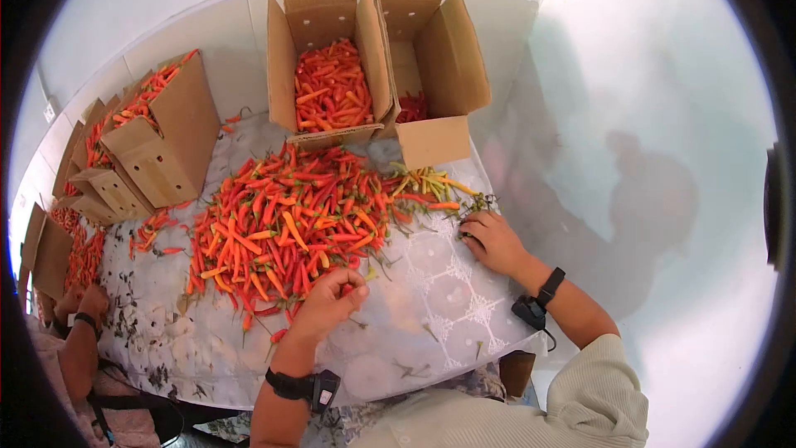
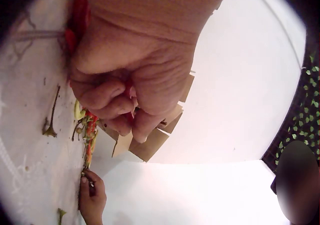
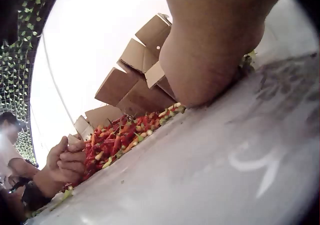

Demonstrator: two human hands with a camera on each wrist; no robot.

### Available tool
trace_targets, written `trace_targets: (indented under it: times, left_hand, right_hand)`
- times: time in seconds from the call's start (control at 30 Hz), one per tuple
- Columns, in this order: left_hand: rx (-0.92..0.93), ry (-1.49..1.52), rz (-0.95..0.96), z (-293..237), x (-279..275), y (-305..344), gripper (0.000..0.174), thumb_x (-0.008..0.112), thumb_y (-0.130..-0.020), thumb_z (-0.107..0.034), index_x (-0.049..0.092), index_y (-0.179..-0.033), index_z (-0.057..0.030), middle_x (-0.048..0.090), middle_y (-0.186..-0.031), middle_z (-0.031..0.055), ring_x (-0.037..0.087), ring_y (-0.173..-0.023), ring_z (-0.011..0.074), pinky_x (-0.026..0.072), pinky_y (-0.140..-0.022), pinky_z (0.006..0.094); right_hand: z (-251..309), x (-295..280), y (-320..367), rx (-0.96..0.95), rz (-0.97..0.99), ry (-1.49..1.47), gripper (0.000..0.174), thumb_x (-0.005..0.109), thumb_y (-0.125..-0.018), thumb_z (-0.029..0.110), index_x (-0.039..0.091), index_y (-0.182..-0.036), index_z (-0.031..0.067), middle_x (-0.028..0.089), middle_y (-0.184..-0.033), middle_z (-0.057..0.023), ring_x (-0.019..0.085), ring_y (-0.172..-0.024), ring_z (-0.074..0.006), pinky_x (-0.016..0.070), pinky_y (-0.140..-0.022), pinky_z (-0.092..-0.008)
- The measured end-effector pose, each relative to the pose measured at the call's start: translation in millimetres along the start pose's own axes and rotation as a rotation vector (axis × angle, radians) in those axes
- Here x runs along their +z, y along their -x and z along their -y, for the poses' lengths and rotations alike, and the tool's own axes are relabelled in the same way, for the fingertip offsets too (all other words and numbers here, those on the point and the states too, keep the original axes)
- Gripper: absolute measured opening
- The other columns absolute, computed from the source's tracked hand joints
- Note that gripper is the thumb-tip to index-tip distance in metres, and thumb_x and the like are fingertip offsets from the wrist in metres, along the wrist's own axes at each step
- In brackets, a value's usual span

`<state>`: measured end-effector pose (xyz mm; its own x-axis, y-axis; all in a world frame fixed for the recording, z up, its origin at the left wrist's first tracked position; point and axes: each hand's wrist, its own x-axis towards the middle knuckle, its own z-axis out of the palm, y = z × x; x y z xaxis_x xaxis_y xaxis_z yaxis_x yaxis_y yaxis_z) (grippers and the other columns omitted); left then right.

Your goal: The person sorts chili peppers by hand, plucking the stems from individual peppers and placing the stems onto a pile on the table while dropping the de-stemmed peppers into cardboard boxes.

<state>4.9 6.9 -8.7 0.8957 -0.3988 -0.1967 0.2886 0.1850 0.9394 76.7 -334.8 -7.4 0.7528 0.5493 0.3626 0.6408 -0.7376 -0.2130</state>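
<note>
My left hand [image 1: 336, 303] is curled at the front edge of a heap of red and orange chili peppers [image 1: 286, 228]. Between its thumb and fingers a red chili pepper [image 2: 131, 92] shows, mostly hidden by them. At the right end of the heap, my right hand [image 1: 495, 242] is low over the table with bent fingers beside a small clump of dark green chili stems [image 1: 481, 200]. Whether it pinches any of them I cannot tell. Yellow-green chilies [image 1: 433, 182] lie just beyond that hand.
Behind the heap stand two open cardboard boxes, one holding many chilies [image 1: 332, 87], the other [image 1: 452, 41] only a few. More filled boxes [image 1: 162, 141] line the left side. Loose stems [image 1: 412, 369] dot the lace-patterned tablecloth [image 1: 464, 315]. Another person's hand [image 1: 93, 303] is at far left.
</note>
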Motion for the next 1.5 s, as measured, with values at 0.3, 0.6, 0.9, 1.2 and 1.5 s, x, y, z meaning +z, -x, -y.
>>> trace_targets:
  times: [0.3,0.6,0.9,1.2,1.5]
  left_hand:
    - [0.011,-0.07,0.027,-2,1,0,0.02,0.065,-0.086,-0.022,0.055,-0.089,-0.0052,0.049,-0.069,-0.0047,0.043,-0.059,0.0027,0.0346,-0.052,0.0183]
    - [0.024,-0.033,0.021,-1,-2,0,0.018,0.065,-0.086,-0.021,0.057,-0.087,-0.0046,0.051,-0.075,-0.0037,0.046,-0.066,0.0046,0.0391,-0.059,0.0207]
    - [-0.018,-0.211,0.062,8,0,-3,0.018,0.067,-0.083,-0.022,0.059,-0.087,-0.0056,0.051,-0.076,-0.005,0.046,-0.071,0.0035,0.0391,-0.062,0.0209]
    - [0.037,-0.207,0.091,6,1,-4,0.016,0.065,-0.085,-0.021,0.056,-0.089,-0.0078,0.047,-0.07,-0.0076,0.04,-0.061,0.0015,0.0336,-0.052,0.0185]
    - [0.042,-0.159,0.103,3,-1,-2,0.015,0.065,-0.085,-0.02,0.057,-0.088,-0.0079,0.048,-0.071,-0.0075,0.042,-0.061,0.0015,0.0335,-0.051,0.0178]
  right_hand:
    - [-64,-22,18,0.427,-0.047,0.417,0.027,0.061,-0.077,0.011,0.059,-0.103,0.0044,0.056,-0.107,-0.0143,0.051,-0.103,-0.0321,0.0425,-0.088,-0.0402]
    - [-15,16,-49,0.417,-0.124,-0.001,0.044,0.069,-0.074,0.018,0.054,-0.113,0.0041,0.054,-0.104,-0.0167,0.056,-0.089,-0.0324,0.0467,-0.079,-0.0401]
    - [-43,64,-113,0.34,-0.175,-0.032,0.041,0.067,-0.071,0.004,0.055,-0.11,0.0025,0.054,-0.101,-0.0183,0.055,-0.093,-0.0349,0.0474,-0.076,-0.0396]
    - [70,35,-101,0.173,-0.019,-0.02,0.026,0.063,-0.073,0.008,0.061,-0.099,0.0057,0.054,-0.105,-0.0179,0.053,-0.096,-0.0353,0.0457,-0.081,-0.042]
    - [61,40,-56,0.108,0.007,-0.037,0.015,0.062,-0.076,0.008,0.06,-0.091,0.0056,0.055,-0.088,-0.0133,0.054,-0.085,-0.0322,0.0453,-0.074,-0.0395]
